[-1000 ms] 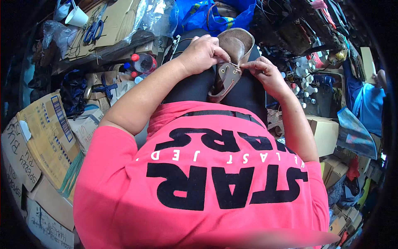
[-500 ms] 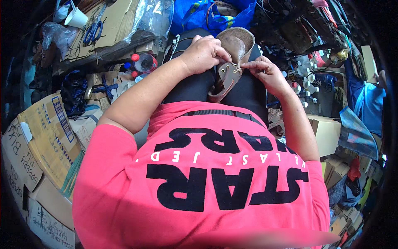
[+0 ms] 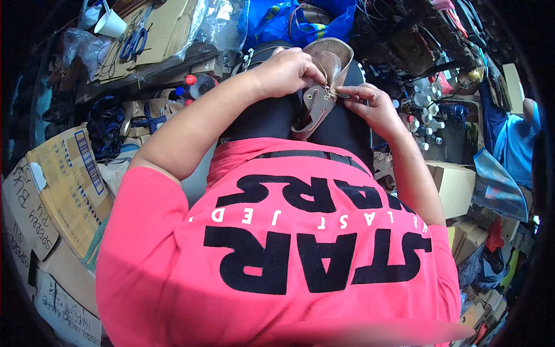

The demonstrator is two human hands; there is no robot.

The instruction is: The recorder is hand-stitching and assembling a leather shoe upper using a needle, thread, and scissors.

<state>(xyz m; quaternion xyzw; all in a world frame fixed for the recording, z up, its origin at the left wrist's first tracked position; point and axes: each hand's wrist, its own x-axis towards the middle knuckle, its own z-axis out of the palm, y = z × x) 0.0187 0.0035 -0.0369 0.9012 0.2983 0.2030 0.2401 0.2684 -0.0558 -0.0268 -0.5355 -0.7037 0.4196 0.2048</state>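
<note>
A brown leather shoe upper (image 3: 315,109) with metal eyelets and a reddish lace through its edge rests between my thighs. Its rounded toe part (image 3: 335,52) points away from me. My left hand (image 3: 287,72) is closed beside the seam, fingertips pinched together where a thin cord (image 3: 324,68) loops over the leather. What exactly lies between those fingertips is partly hidden. From the other side, my right hand (image 3: 373,107) pinches the seam just above the eyelets with thumb and forefinger.
A blue bag (image 3: 277,26) lies beyond my knees. Blue-handled scissors (image 3: 133,44) and a white cup (image 3: 110,24) lie on cardboard at far left. Bottles with red and blue caps (image 3: 199,85) stand left of my legs; several small white bottles (image 3: 426,107) are at right. Cardboard boxes (image 3: 454,185) flank me.
My left hand has shifted slightly right and up along the seam, and the cord loop shows more over the leather. My right hand keeps nearly the same place.
</note>
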